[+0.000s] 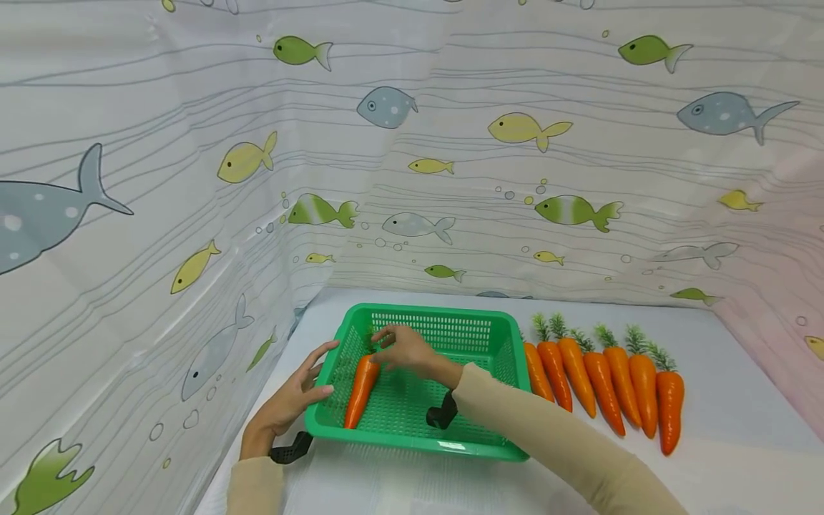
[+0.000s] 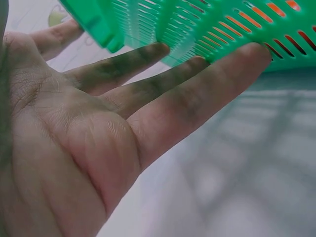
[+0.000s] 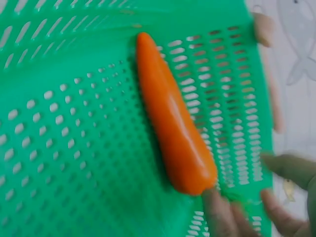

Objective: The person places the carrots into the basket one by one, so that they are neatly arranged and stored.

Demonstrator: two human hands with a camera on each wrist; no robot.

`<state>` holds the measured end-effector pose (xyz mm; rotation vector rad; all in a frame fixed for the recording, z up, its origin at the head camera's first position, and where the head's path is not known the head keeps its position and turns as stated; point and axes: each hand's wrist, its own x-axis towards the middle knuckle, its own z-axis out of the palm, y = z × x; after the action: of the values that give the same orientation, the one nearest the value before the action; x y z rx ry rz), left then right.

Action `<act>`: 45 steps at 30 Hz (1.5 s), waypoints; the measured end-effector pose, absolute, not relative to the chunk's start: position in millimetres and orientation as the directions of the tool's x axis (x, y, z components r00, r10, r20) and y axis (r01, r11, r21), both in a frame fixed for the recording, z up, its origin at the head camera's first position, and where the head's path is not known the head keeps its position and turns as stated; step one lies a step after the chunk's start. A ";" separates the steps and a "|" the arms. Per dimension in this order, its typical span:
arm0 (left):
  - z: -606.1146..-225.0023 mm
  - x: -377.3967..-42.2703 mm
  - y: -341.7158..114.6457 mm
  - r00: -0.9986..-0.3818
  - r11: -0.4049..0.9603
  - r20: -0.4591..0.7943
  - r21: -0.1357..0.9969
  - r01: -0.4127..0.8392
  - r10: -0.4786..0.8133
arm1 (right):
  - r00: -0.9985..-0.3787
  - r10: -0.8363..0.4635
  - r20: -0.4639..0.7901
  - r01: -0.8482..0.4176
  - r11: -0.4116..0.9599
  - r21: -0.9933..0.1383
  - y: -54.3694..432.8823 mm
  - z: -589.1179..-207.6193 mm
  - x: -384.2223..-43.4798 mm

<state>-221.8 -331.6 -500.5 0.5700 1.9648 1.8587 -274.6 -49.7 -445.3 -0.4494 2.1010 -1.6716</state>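
Observation:
A green plastic basket (image 1: 386,435) stands on the table with one orange carrot (image 1: 363,390) lying along its left inner side. My left hand (image 1: 286,400) is at the basket's left wall; in the left wrist view its fingers (image 2: 192,98) are extended against the slotted outside. Inside the basket, my right hand (image 1: 412,352) hovers by the carrot's leafy top, fingers parted and slightly bent. The right wrist view shows the carrot (image 3: 173,123) whole, with a blurred thumb (image 3: 294,168) and fingers apart around the leafy end, which is partly hidden.
Several more carrots (image 1: 605,386) with green tops lie in a row on the white table to the right of the basket. A fish-patterned sheet (image 1: 476,186) walls the table at the back and sides. Black wrist mounts (image 1: 292,448) sit at both wrists.

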 end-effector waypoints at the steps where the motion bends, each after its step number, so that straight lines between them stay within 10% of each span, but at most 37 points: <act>1: -500.8 -221.7 -332.0 -0.847 0.040 0.003 0.999 0.028 0.532 | -0.853 -0.510 -0.110 -0.004 0.217 -0.976 -46.4 -440.6 -275.0; 20: -498.0 -219.2 -333.3 -0.845 0.018 0.012 1.000 0.026 0.534 | -0.844 -0.531 0.080 -0.205 0.181 -0.962 67.5 -388.2 -273.7; 45: -502.7 -223.1 -331.4 -0.824 -0.005 0.032 0.999 0.035 0.565 | -0.978 -0.120 0.168 -0.203 0.398 -0.895 269.1 -393.1 -221.7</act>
<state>-223.1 -331.4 -502.7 0.6206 1.8960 1.8857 -221.7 269.1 -393.1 -0.3112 2.6897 -1.7397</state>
